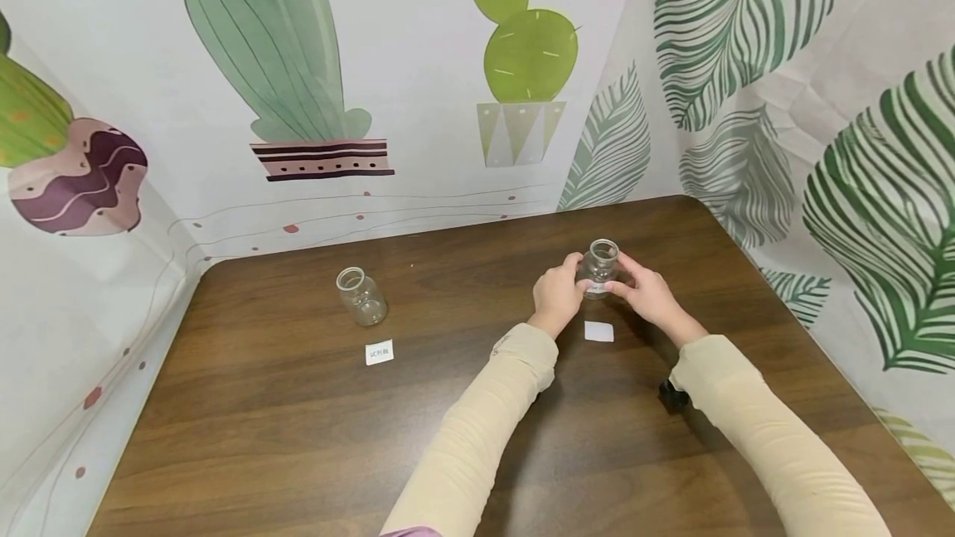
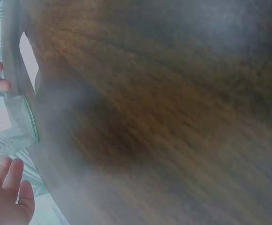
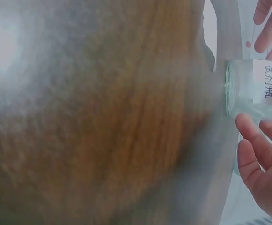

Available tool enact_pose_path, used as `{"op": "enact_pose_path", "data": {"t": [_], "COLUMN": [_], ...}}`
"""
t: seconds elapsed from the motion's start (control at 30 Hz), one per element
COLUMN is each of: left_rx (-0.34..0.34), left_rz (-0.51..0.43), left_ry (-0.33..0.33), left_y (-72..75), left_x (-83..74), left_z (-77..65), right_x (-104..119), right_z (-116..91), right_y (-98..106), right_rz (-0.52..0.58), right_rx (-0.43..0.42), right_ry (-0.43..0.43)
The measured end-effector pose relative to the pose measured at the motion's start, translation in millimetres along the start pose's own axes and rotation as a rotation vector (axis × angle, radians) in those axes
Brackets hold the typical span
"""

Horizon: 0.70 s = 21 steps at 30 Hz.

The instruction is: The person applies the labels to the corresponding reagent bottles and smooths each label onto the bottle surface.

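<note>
The left hand [image 1: 558,295] and right hand [image 1: 651,298], both partly open, grip opposite sides of the glass jar [image 1: 599,272], presumably steadying it while pressing its label [image 3: 265,82] flat.

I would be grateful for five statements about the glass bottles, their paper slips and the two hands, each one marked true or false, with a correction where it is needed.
1. The left hand and the right hand hold the same glass bottle. True.
2. The held bottle is closed with a cap. False: its mouth is open.
3. A white label with writing is on the held bottle. True.
4. The second glass bottle stands untouched on the wooden table. True.
5. The paper slip nearest the second bottle is blank. False: that slip bears writing.
</note>
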<state>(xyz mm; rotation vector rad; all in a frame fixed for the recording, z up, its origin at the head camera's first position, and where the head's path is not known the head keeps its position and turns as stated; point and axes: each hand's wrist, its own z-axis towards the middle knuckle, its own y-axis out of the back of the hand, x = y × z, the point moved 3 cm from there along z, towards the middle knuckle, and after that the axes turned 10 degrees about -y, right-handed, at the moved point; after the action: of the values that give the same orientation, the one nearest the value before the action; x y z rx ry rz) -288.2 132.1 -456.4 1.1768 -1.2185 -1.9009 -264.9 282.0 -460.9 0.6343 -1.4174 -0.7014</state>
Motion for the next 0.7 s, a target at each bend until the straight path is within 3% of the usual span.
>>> {"op": "enact_pose_path", "data": {"t": [0.2,0.7], "left_rx": [-0.003,-0.032], "left_rz": [0.027,0.043], "left_ry": [-0.002,-0.016], "left_y": [0.7,-0.5], "left_x": [-0.4,-2.2], "left_z": [0.3,-1.8], "right_x": [-1.4,-2.1], "right_z": [0.1,-0.1], "right_y": [2.6,2.7], "right_rz": [-0.023,-0.070], "right_rx": [0.033,0.013], "right_ry": [0.003,-0.003]}}
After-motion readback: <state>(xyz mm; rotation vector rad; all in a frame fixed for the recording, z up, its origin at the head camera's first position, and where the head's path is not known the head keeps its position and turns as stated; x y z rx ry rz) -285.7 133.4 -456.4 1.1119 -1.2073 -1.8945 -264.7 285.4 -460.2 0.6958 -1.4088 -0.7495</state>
